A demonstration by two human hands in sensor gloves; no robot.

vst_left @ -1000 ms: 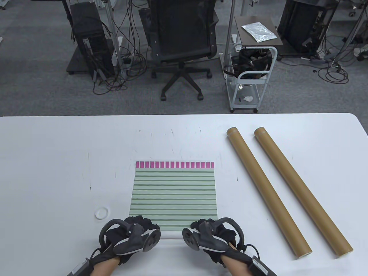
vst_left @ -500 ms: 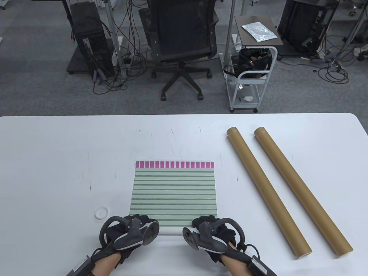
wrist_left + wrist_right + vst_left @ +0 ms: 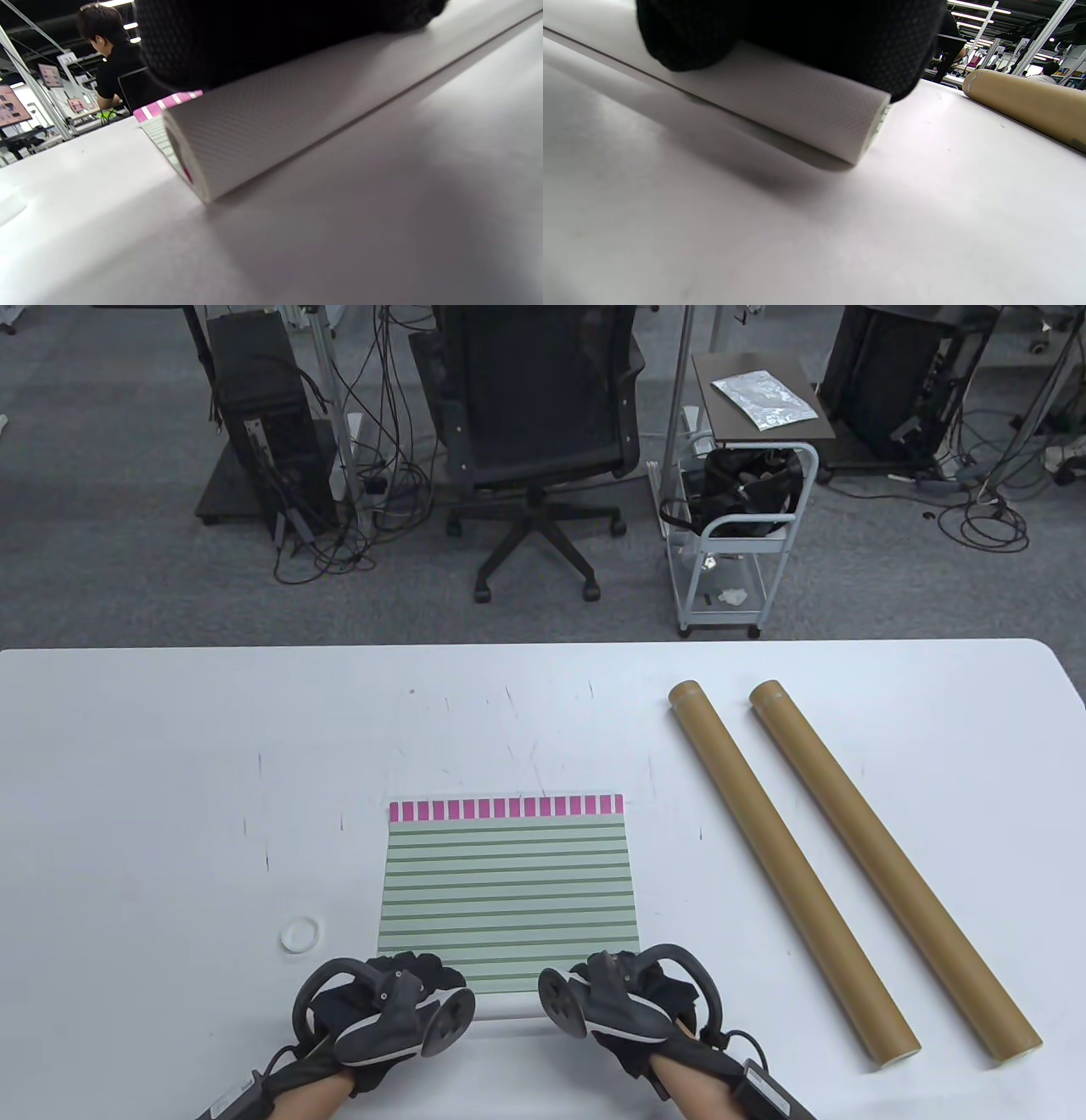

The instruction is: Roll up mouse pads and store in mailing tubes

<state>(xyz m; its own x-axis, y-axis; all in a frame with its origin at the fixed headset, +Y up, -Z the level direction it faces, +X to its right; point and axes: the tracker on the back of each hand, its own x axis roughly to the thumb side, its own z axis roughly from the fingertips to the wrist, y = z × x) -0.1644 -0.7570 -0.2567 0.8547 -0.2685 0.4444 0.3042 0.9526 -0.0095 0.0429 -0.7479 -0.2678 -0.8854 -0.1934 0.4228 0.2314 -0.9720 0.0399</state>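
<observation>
Curling over the rolled near end of the mouse pad (image 3: pixel 507 882), the left hand (image 3: pixel 386 1014) and the right hand (image 3: pixel 624 1005) each grasp the white roll from above, one at each end. In the wrist views the gloved fingers (image 3: pixel 263 38) wrap the roll's top, and its textured underside faces outward. The unrolled part lies flat on the table (image 3: pixel 153 780), green stripes up, its far edge the pink-checked band. Bare tabletop lies beyond that edge and to the left, where a small white ring (image 3: pixel 300 934) sits. Two mailing tubes (image 3: pixel 789 869) lie side by side, slanted, well apart to the pad's right.
</observation>
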